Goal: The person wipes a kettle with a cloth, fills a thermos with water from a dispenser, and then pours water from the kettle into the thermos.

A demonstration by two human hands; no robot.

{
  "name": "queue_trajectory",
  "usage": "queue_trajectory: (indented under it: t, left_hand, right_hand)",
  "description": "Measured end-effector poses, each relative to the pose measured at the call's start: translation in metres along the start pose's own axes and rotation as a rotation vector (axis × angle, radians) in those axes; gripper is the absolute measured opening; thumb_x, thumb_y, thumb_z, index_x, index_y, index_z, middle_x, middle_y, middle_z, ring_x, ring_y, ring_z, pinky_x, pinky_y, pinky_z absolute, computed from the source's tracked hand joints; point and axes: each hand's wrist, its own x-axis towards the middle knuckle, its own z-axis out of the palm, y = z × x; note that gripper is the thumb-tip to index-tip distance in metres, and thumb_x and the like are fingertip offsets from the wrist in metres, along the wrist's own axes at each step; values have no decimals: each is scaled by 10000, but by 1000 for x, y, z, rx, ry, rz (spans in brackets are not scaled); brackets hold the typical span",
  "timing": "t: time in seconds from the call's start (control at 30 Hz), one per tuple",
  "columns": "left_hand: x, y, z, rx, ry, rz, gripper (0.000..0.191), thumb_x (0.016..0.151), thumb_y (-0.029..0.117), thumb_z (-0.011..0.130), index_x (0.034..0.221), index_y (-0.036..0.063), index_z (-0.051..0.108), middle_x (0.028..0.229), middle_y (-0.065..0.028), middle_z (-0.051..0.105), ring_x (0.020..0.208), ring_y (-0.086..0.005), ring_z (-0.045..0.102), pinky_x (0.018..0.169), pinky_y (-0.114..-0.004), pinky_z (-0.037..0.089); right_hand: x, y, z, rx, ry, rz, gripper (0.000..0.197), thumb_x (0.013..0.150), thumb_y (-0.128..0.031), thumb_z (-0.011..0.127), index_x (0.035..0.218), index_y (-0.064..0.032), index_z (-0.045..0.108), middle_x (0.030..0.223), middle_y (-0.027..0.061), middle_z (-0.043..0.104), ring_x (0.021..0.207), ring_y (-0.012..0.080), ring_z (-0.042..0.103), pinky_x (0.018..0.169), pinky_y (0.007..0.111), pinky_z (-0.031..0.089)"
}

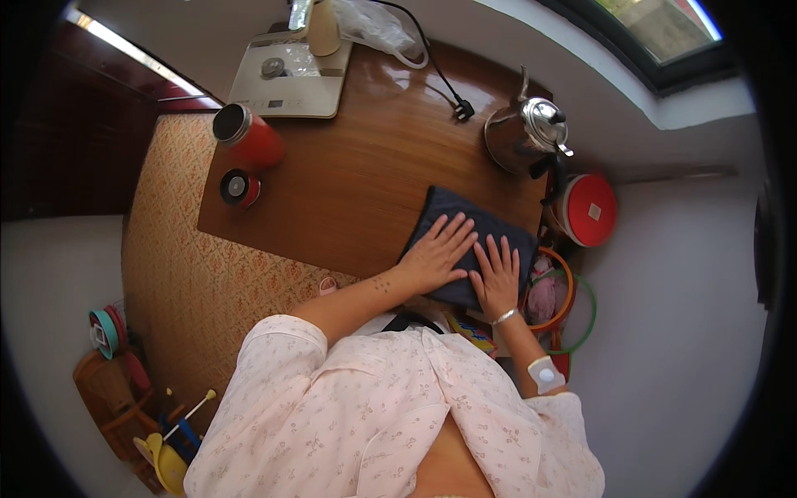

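Observation:
A folded dark navy cloth (pixel 451 202) lies at the near right corner of a brown wooden table (pixel 348 168). Flat on its left part rests my left hand (pixel 439 258), fingers spread. My right hand (pixel 498 277) presses palm down on its right part, fingers apart, with a bracelet at the wrist. The thumbs almost meet over the cloth, and neither hand grips it. Farther left stand an uncapped red thermos bottle (pixel 258 142) and, nearer me, its red and black lid (pixel 240 188).
A steel kettle (pixel 514 134) stands at the back right. Behind the bottle are a white electronic scale (pixel 299 99) and a black power plug (pixel 463 110). Beyond the right edge sit a red-lidded bucket (pixel 588 211) and an orange-rimmed bin (pixel 568 292). A wooden chair (pixel 115 398) is at lower left.

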Motion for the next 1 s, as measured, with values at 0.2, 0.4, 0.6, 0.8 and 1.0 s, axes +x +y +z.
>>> queue_trajectory:
  t: [0.2,0.4,0.6,0.8,1.0]
  left_hand:
    - [-67,-9,-18,14,-10,-119,798,906,547,541,1475,11,379,1591,-151,267,1504,-303,151,1213,-487,84]
    - [-112,-90,-71,164,105,-520,788,902,482,587,1496,32,333,1581,-142,283,1488,-307,195,1202,-478,137]
    - [-115,-109,-69,286,281,-828,727,936,428,558,1503,37,324,1584,-149,279,1481,-329,205,1193,-501,150]
    - [-96,-36,-35,158,181,-631,800,898,488,585,1492,14,334,1577,-193,261,1487,-378,159,1198,-536,115]
    - [-20,2,1,5,43,-112,838,895,564,550,1493,16,338,1588,-179,258,1499,-356,134,1207,-510,78]
  right_hand:
    - [24,-38,4,33,-63,-241,574,956,-410,526,1476,-180,442,1564,69,349,1475,340,225,1183,544,133]
    - [173,-106,19,142,20,-591,531,968,-413,505,1474,-265,437,1542,38,391,1458,295,274,1182,513,167]
    - [229,-153,39,144,103,-606,509,964,-390,514,1456,-275,451,1532,17,404,1443,291,301,1172,517,193]
    - [137,-84,11,126,-2,-531,540,940,-395,559,1458,-281,463,1534,3,410,1446,253,310,1175,497,188]
    - [28,2,-4,24,-14,-92,588,929,-446,562,1464,-223,462,1566,54,355,1477,301,240,1177,548,132]
